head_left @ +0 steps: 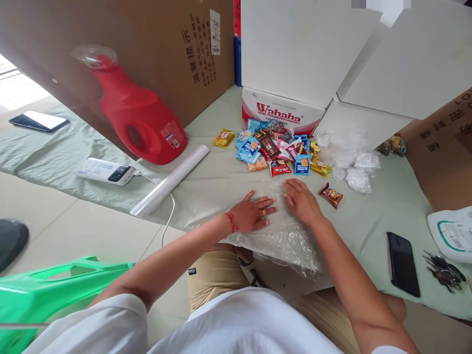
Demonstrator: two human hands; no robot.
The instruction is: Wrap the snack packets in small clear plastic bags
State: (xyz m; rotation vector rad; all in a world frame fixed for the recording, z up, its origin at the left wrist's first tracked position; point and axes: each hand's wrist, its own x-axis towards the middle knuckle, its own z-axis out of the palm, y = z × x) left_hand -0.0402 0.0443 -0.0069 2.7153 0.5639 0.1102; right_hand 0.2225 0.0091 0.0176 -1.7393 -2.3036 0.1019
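A sheet of clear plastic wrap (291, 241) is spread on the cloth-covered surface in front of me and hangs over its near edge. My left hand (251, 214) lies flat on the wrap with its fingers spread. Just to the right, my right hand (301, 202) rests on the wrap with slightly bent fingers, and no grip on anything shows. Beyond both hands is a pile of small wrapped snacks (271, 147). One brown snack packet (332, 195) lies apart, right of my right hand. A roll of plastic wrap (171, 179) lies to the left.
Crumpled clear plastic (357, 179) sits right of the snacks. A red jug (142, 118) and a white power bank with a cable (105, 171) are at left. Boxes (287, 49) stand behind. A black phone (403, 263) and keys (444, 273) lie at right. A green stool (47, 290) is lower left.
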